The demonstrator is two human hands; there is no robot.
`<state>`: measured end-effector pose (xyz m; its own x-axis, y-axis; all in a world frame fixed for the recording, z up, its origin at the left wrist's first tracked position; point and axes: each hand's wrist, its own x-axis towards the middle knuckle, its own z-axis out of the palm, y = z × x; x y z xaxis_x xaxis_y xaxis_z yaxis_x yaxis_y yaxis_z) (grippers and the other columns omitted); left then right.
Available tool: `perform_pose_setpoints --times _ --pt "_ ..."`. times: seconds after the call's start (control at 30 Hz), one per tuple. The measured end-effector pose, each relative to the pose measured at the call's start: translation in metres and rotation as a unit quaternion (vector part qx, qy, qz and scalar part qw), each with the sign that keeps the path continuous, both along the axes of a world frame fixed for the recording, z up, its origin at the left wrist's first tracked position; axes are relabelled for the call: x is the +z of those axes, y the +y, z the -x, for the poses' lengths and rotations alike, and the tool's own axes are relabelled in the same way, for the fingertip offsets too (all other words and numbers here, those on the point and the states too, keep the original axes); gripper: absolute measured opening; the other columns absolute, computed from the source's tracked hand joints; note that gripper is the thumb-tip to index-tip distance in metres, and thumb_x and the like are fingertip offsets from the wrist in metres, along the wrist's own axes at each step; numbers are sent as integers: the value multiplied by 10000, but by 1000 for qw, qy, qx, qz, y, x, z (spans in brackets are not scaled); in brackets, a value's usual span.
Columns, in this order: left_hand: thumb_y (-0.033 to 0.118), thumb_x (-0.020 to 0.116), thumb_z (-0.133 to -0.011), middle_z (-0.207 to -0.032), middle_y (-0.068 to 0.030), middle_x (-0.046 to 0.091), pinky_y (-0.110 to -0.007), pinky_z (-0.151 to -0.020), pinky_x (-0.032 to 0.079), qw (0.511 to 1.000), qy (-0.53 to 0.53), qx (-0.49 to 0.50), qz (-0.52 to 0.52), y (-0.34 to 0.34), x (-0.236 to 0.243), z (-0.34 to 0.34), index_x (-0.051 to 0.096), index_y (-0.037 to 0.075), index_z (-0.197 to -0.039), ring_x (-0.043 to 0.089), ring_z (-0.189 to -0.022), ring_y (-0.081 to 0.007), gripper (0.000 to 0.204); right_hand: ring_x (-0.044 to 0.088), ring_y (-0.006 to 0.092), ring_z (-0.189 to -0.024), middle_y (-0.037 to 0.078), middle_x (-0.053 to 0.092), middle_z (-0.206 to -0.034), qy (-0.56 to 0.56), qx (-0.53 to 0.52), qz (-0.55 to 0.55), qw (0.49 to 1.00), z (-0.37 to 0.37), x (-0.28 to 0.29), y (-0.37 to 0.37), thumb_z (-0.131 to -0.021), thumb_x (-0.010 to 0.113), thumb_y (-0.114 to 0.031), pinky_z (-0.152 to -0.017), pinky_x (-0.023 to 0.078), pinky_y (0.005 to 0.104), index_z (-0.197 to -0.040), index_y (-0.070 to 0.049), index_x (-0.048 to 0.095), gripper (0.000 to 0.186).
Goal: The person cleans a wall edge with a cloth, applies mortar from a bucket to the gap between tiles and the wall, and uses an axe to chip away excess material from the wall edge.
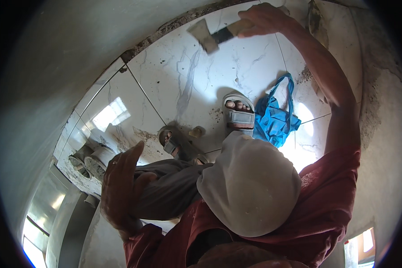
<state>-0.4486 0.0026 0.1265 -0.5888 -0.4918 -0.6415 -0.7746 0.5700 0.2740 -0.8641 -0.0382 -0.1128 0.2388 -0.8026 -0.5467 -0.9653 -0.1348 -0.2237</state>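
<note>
My right hand (265,20) is wrapped round the wooden handle of a hatchet (204,35), held out at the far side near the wall's foot. Its broad, worn head points left, above the white tiles, and looks slightly blurred. I cannot tell whether it touches anything. At the near left, my left hand (120,187) is raised beside my grey-trousered knee. Its fingers are stretched out and it holds nothing. A blue cloth bag (274,118) lies crumpled on the floor beside my sandalled foot (240,114).
White marbled tiles (210,71) cover the floor, dotted with crumbs and dirt. A rough, broken edge (165,31) runs along the wall's foot. Near my other sandal (172,140) lies a small yellowish lump (196,132). Dusty, pot-like containers (98,161) stand at the left.
</note>
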Motion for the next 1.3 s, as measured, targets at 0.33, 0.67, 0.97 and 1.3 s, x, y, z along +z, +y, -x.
perform_pose_setpoints --times 0.33,0.67,0.97,1.3 --pt "530 542 -796 -1133 -147 560 -437 -886 410 1000 9 -14 -17 -5 -22 17 449 73 -1264 527 -1037 -341 661 588 368 -907 210 616 -945 24 8 206 978 69 -69 24 -803 506 -583 -794 470 443 -948 -32 582 575" --pt "516 553 -794 -1138 -143 560 -426 -859 430 1000 4 -21 -6 -4 -22 17 450 77 -1265 539 -1022 -331 653 589 351 -901 218 616 -881 -14 -64 -7 998 40 -18 13 -795 532 -591 -767 462 434 -991 -25 585 601" --pt "544 541 -786 -1128 -141 566 -428 -857 432 999 -22 -19 15 -2 6 15 459 82 -1260 543 -1012 -333 668 595 363 -886 218 621 -904 27 -54 -21 998 13 7 0 -815 509 -578 -754 476 441 -986 -13 579 595" --pt "530 555 -785 -1125 -131 569 -422 -863 429 1000 -23 1 -1 -4 14 14 468 81 -1247 546 -1002 -332 650 591 358 -911 202 625 -969 -31 9 -54 998 -20 39 -3 -796 530 -579 -781 465 442 -1027 -28 596 601"
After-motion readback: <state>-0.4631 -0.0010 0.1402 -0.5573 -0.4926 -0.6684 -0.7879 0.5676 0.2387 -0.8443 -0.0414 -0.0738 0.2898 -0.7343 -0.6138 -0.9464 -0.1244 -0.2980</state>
